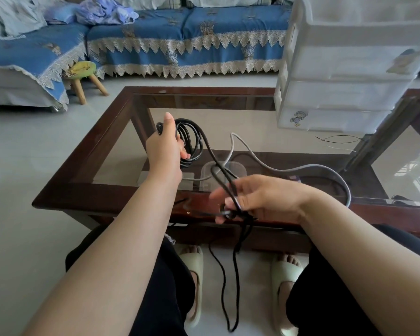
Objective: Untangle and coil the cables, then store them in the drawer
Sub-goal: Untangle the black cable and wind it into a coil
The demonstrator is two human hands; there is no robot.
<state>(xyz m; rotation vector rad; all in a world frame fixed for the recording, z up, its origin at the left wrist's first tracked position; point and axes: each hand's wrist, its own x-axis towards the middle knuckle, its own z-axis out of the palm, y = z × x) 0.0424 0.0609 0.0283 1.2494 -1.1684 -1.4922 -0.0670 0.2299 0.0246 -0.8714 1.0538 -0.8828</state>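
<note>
My left hand point(166, 147) is raised over the table, fingers curled round a black cable coil point(190, 144), several glossy round loops bunched w/ thumb up. From the coil the black cable point(212, 157) runs down & right to my right hand point(257, 198), which pinches a narrow loop of it near the table's front edge; the fingertips there are blurred, so I can't tell exactly how they sit. Below that hand 2 matte black strands point(229, 282) hang betw. my knees to the floor.

1 grey cable point(301, 169), thicker, smooth, snakes loose across the glass in wide curves, passing behind the black one & off toward my right forearm.

Table point(87, 163): dark polished wood frame, clear glass top; a translucent rounded box point(238, 169) shows through the glass on the lower shelf. White plastic drawer unit point(344, 76) stands on the table's far right, drawers all pushed in, cartoon stickers on 2 fronts. A few thin wire bits point(337, 140) lie on the glass just in front of it.

Behind: blue patterned sofa point(180, 37) w/ lace-edged cover, crumpled cloth on it, 1 small wooden stool point(83, 73) w/ green padded seat. 2 pale slippers point(286, 272) on my feet.
</note>
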